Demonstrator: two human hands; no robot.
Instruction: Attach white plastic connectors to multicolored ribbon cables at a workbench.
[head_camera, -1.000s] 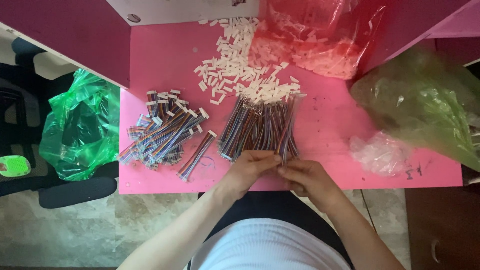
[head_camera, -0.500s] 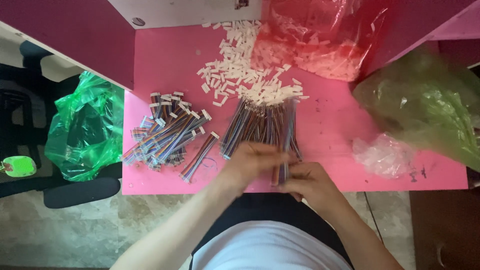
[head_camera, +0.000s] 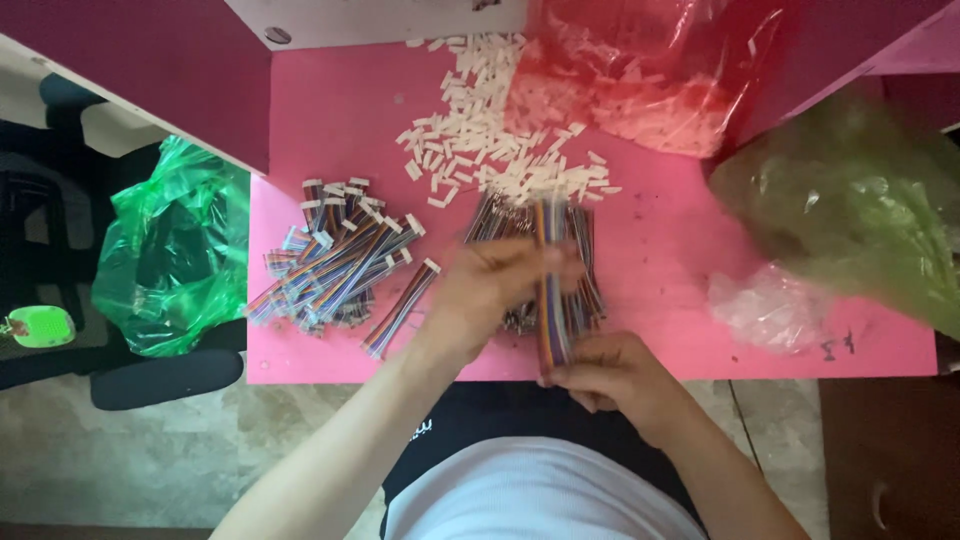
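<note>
Wire strip (head_camera: 548, 290): long way runs away from the person
Right hand (head_camera: 610, 375): pinches its near end
Left hand (head_camera: 490, 290): holds its middle
Red bag (head_camera: 650, 70): white plugs

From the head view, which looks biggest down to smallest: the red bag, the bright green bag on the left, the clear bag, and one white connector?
1. Red bag
2. Bright green bag, somewhat smaller, though it sits lower, farther from the camera
3. Clear bag
4. One white connector
</note>
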